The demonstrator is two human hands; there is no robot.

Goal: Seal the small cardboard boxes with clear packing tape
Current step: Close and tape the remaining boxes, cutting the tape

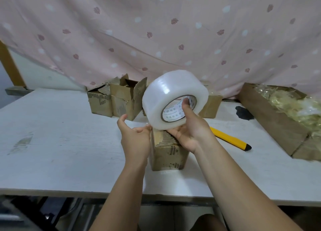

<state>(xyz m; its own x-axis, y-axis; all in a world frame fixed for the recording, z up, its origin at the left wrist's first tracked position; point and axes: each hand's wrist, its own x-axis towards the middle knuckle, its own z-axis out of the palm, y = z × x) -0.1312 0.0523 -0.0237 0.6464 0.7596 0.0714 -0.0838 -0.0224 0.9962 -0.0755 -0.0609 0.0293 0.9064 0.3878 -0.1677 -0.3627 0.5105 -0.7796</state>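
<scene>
The right hand's [189, 131] thumb [186, 105] is hooked into the core of the roll of clear packing tape [166, 95]. Its other fingers are spread under the roll, holding it up on its edge. The white label inside the core carries rings of print, Chinese characters and small Latin letters, too blurred to read.

The left hand's [135, 137] fingers are curled with their tips at the roll's lower left rim and the thumb raised apart. I cannot tell whether they grip a tape end.

Directly under both hands a small cardboard box [168, 154] stands on the white table [60, 135]. Dark printed marks on its side are illegible. Beyond the fingers stand more small boxes [121, 100], one with its flaps open. Right of the right wrist lies a yellow utility knife [229, 138], and farther right a long carton [271, 119] of yellowish plastic bags. A pink leaf-print curtain [156, 31] hangs behind.
</scene>
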